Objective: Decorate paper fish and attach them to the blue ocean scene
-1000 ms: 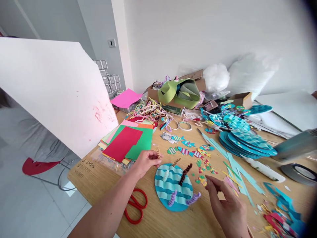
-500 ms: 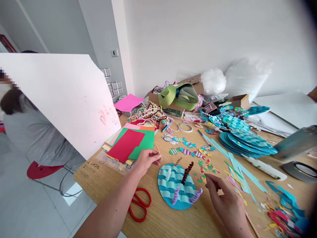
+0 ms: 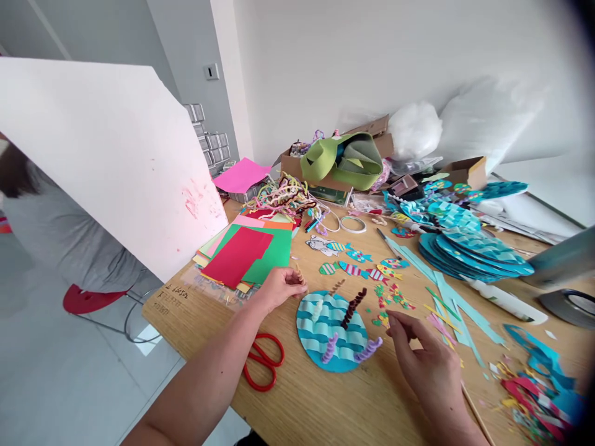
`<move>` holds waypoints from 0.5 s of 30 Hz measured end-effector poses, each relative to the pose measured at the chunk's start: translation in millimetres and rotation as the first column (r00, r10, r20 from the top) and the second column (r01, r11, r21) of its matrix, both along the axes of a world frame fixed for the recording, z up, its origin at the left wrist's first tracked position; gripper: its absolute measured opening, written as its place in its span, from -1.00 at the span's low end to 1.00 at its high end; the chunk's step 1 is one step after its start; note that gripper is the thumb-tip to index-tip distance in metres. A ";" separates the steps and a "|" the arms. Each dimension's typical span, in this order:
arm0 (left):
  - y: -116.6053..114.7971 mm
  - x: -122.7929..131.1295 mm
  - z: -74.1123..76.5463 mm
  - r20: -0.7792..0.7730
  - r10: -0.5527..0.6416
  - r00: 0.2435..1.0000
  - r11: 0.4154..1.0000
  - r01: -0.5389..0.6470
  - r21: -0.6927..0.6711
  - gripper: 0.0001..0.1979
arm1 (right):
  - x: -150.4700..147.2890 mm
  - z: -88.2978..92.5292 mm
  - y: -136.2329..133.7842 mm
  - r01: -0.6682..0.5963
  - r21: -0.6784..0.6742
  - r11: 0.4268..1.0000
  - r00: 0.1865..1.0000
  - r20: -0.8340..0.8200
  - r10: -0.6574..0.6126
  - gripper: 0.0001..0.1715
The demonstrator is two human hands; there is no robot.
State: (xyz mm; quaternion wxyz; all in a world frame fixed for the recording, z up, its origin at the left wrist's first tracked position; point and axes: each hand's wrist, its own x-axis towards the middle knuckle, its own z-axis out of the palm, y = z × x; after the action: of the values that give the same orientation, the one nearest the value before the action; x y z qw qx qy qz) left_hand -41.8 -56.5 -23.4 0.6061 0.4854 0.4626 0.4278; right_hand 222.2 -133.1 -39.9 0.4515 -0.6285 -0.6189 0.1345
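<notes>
1. The tan curl (image 3: 299,271) is sitting in the left hand (image 3: 281,290), between ten and eleven o'clock of the round blue disc (image 3: 337,367), its top poking out above the fingers.
2. The left grip is pinching narrowly, thumb and fingertips coming together around the curl's lower part.
3. Judging by its looks, the curl is weighing almost nothing and is likely behaving like soft, springy wire: bending easily, hardly slipping, flattening under a hard squeeze. The low end is offering the best hold, leaving the coils uncrushed.
4. On the disc, similar pieces are standing or leaning: a brown curl (image 3: 353,308) towards one o'clock, a white curl (image 3: 317,311) at eleven, purple curls (image 3: 330,348) at four and six. The disc is probably being thin and light, so its rim is suiting fingers best.
5. The right hand (image 3: 425,365) is hovering near four o'clock, thumb and forefinger nearly meeting; whether they are holding anything, I cannot tell.
6. Further out on the bench (image 3: 307,412), red scissors (image 3: 273,365) are lying at eight o'clock and paper fish (image 3: 354,269) around one.
</notes>
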 end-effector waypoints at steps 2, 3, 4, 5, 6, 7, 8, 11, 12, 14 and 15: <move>1.3 0.1 -1.8 -0.023 -0.031 0.999 0.999 0.031 0.021 -0.69 | -0.1 -0.7 0.3 0.025 -0.018 1.000 1.000 0.008 -0.025 -0.62; 2.1 -0.1 -3.0 -0.030 -0.047 0.998 0.998 0.048 0.033 -0.70 | -0.2 -1.1 0.5 0.040 -0.025 0.999 0.999 0.015 -0.039 -0.61; 3.0 -0.4 -4.6 -0.036 -0.061 0.998 0.997 0.062 0.041 -0.71 | -0.1 -1.6 0.7 0.053 -0.032 0.998 0.998 0.023 -0.053 -0.61; 3.9 -0.8 -6.3 -0.042 -0.070 0.997 0.996 0.072 0.045 -0.73 | 0.0 -2.3 0.8 0.067 -0.037 0.997 0.997 0.027 -0.066 -0.60; 4.7 -1.1 -8.2 -0.048 -0.074 0.996 0.996 0.076 0.048 -0.74 | 0.2 -2.9 0.9 0.078 -0.044 0.996 0.997 0.030 -0.077 -0.59; 5.4 -1.4 -10.2 -0.052 -0.074 0.996 0.996 0.077 0.049 -0.75 | 0.5 -3.7 0.9 0.084 -0.054 0.995 0.996 0.029 -0.082 -0.58; 5.9 -1.5 -11.9 -0.055 -0.072 0.996 0.996 0.074 0.051 -0.76 | 1.0 -4.5 0.9 0.084 -0.065 0.994 0.996 0.027 -0.083 -0.57; 6.3 -1.3 -14.7 -0.050 -0.074 0.996 0.996 0.076 0.050 -0.80 | 3.3 -7.9 1.3 0.089 -0.109 0.990 0.996 0.032 -0.086 -0.56; 6.2 -1.0 -14.7 -0.050 -0.078 0.996 0.996 0.080 0.048 -0.81 | 4.3 -9.3 1.5 0.099 -0.127 0.987 0.995 0.034 -0.095 -0.56; 6.0 -0.6 -14.0 -0.064 -0.089 0.994 0.995 0.092 0.043 -0.84 | 6.8 -12.7 1.9 0.125 -0.162 0.979 0.992 0.032 -0.122 -0.54; 6.0 -0.6 -13.6 -0.078 -0.089 0.993 0.995 0.092 0.040 -0.85 | 8.2 -14.5 2.2 0.136 -0.178 0.975 0.991 0.027 -0.133 -0.52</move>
State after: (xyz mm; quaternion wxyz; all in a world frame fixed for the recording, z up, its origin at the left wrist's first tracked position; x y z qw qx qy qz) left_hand -42.4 -50.5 -36.9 0.5962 0.5349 0.4533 0.3911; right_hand 230.4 -130.9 -54.4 0.3965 -0.7082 -0.5634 0.1543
